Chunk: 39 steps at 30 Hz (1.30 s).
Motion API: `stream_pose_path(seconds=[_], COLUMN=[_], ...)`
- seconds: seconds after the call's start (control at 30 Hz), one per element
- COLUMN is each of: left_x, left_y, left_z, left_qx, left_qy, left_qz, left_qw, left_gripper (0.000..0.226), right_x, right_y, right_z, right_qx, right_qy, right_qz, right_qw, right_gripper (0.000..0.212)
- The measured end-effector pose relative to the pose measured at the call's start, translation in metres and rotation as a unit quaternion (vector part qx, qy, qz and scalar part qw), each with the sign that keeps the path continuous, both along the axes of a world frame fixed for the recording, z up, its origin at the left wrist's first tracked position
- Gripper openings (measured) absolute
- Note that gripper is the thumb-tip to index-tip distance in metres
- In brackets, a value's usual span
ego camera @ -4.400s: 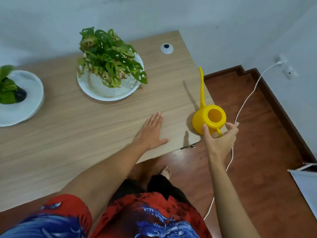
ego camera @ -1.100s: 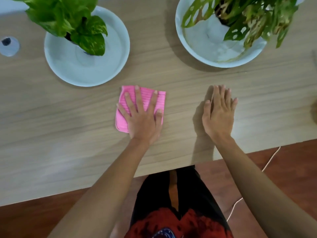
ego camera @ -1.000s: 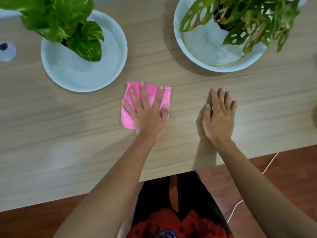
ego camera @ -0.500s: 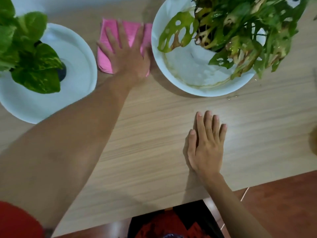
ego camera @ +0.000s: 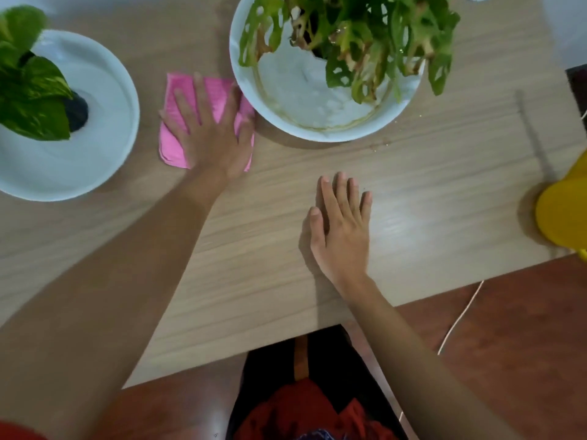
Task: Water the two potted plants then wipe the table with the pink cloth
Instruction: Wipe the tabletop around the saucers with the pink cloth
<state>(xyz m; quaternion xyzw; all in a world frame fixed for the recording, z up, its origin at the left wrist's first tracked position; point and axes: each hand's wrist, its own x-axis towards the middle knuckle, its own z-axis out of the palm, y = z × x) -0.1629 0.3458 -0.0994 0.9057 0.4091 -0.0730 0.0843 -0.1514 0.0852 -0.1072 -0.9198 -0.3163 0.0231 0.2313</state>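
Note:
My left hand [ego camera: 209, 131] lies flat with spread fingers on the pink cloth [ego camera: 173, 144], pressing it to the wooden table [ego camera: 428, 192] between the two pots. The left potted plant [ego camera: 28, 96] has broad green leaves in a white pot [ego camera: 104, 128]. The right potted plant [ego camera: 359, 36] has holed leaves in a white pot [ego camera: 295, 100]; the cloth's right edge touches that pot. My right hand [ego camera: 343, 230] rests palm down on the table nearer the front edge, holding nothing. The yellow watering can [ego camera: 562, 211] stands at the right edge, partly cut off.
Small water drops [ego camera: 381, 144] lie on the table in front of the right pot. A white cable [ego camera: 460, 315] runs over the red-brown floor below the table's front edge. My legs and red shorts [ego camera: 305, 408] are under the table.
My left hand has slid the pink cloth back toward me from the far gap between the pots. Earlier it wiped near the front. My right hand stays flat on the table.

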Motion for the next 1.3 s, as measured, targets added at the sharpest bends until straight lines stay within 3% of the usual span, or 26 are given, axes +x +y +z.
stream_pose_path(seconds=[0.17,0.4,0.53,0.93,1.3], left_x=[-0.028,-0.034,-0.023,0.062,0.123], left_y=[-0.061,-0.125,-0.164,-0.237,-0.245], left_z=[-0.001,-0.002,-0.001,-0.001,0.0], left_qx=[-0.007,-0.004,-0.002,0.011,0.016], left_qy=[0.005,0.0,-0.024,-0.046,-0.048], left_qz=[-0.021,-0.06,-0.104,-0.27,-0.283], left_qw=[1.0,0.998,0.994,0.962,0.958], left_gripper=[0.063,0.066,0.065,0.067,0.067], right_x=[0.02,0.092,0.138,0.22,0.219], right_y=[-0.044,-0.131,-0.159,-0.151,-0.147], right_z=[0.022,0.029,0.026,0.011,0.009], right_qx=[0.074,0.021,-0.025,-0.104,-0.088], right_qy=[0.067,0.088,0.063,-0.001,-0.01], right_qz=[-0.037,-0.145,-0.145,-0.155,-0.189], right_qw=[0.994,0.985,0.987,0.982,0.978], right_gripper=[0.053,0.055,0.056,0.056,0.055])
